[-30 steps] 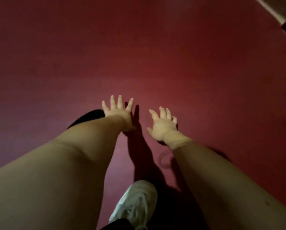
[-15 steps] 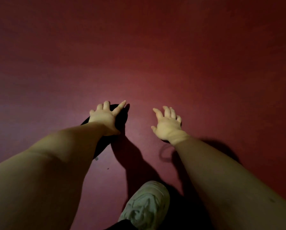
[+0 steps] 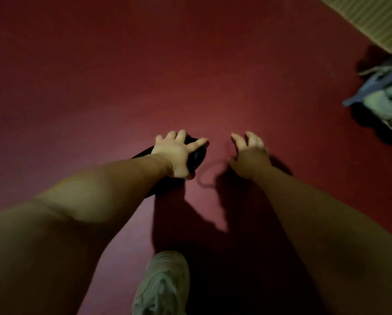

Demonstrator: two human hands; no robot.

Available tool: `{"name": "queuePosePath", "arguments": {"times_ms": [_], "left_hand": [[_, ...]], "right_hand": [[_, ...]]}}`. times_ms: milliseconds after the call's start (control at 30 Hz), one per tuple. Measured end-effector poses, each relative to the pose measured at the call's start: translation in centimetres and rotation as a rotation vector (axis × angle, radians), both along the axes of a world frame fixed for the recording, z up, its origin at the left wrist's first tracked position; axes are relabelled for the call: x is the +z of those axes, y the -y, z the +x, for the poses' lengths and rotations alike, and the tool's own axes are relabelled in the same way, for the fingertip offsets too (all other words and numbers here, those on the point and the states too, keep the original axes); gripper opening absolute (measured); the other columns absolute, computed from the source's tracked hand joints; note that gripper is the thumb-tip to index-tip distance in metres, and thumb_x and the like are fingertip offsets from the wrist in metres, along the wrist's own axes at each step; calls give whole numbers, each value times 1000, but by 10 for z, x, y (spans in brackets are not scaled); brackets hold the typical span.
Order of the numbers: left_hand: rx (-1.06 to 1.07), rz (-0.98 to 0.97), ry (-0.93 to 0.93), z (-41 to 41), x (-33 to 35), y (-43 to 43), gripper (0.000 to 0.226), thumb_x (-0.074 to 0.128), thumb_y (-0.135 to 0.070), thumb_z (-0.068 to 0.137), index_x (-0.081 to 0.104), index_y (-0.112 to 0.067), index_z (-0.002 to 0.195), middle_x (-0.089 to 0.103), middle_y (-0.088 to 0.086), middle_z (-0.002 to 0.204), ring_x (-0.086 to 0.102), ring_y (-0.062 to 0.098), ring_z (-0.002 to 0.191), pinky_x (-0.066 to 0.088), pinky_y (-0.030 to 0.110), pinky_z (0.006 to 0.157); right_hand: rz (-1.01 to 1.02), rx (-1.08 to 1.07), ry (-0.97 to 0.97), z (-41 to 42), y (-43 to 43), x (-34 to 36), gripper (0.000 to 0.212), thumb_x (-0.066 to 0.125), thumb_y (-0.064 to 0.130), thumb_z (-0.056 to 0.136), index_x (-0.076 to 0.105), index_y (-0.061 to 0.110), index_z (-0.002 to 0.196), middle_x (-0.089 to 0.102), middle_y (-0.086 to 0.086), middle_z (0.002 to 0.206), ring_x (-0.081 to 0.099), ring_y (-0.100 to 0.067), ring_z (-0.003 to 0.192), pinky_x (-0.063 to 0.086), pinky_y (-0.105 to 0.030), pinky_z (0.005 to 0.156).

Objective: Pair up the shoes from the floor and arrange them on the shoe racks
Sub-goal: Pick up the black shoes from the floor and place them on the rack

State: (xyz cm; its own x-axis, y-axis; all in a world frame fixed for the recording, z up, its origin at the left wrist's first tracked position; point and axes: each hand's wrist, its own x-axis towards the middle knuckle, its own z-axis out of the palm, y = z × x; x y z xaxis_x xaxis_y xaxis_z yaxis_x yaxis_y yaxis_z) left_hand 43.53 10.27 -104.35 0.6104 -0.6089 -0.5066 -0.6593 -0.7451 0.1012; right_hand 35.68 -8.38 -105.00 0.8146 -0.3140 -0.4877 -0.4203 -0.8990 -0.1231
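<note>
1. The left hand (image 3: 175,153) grips a black shoe (image 3: 196,156): the fingers curl over its far side, the forefinger lies straight along the top, and the thumb wraps the near side
2. The shoe is near the middle of the red floor (image 3: 99,87), low against it. Whether it rests on the floor or is lifted just off it cannot be told. Most of the shoe is hidden under the hand and forearm
3. The right hand (image 3: 249,155) is just beside it to the right, apart from the shoe. It is palm down, with fingers loosely spread and relaxed, and holds nothing that shows. A dark patch lies under its far side; shadow or thing, I cannot tell
4. Between the two hands a thin dark loop (image 3: 204,178) lies on the floor, too blurred to name
5. At the floor's near edge a pale laced sneaker (image 3: 165,285) points away from the person, in heavy shadow
6. At the right edge is a heap of blue-grey cloth (image 3: 385,96)
7. In the far right corner a ribbed greenish panel (image 3: 372,17) meets the floor
</note>
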Motion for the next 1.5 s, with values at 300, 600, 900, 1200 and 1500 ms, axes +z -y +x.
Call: {"name": "queuePosePath", "arguments": {"times_ms": [300,600,900,1200,1500], "left_hand": [[-495,-97,48,-69,15,182,105,72,-46,66,2,-51,144,31,7,129,36,27,114,34,41,87],[-1032,-202,137,-177,67,318,91,63,-37,77,4,-51,145,12,13,150,24,34,129,32,47,93],[-1136,-101,78,-279,81,415,96,66,-31,71,7,-54,143,24,10,140,31,30,126,33,43,94],[-871,99,84,-401,63,520,89,52,-54,87,-10,-36,148,-11,8,158,-12,33,144,0,51,115],[-1189,204,95,-590,57,583,84,46,-52,91,-11,-31,149,-14,10,158,-13,32,144,2,49,117]], "right_hand": [[-197,-270,-157,-160,173,67,73,56,42,90,15,31,149,1,-10,157,9,-31,143,20,-47,112],[-269,-450,-318,-310,278,116,73,53,48,90,12,33,149,1,-10,157,12,-33,142,20,-46,112],[68,-848,60,-367,346,87,74,60,40,86,21,33,148,12,-11,154,19,-35,139,22,-42,114],[159,-1180,115,-512,391,50,77,57,43,89,15,21,150,9,-18,155,14,-35,143,17,-44,116],[-170,-1680,-32,-722,373,21,71,49,32,91,10,29,150,-4,-10,159,-14,-37,143,0,-57,113]]}}
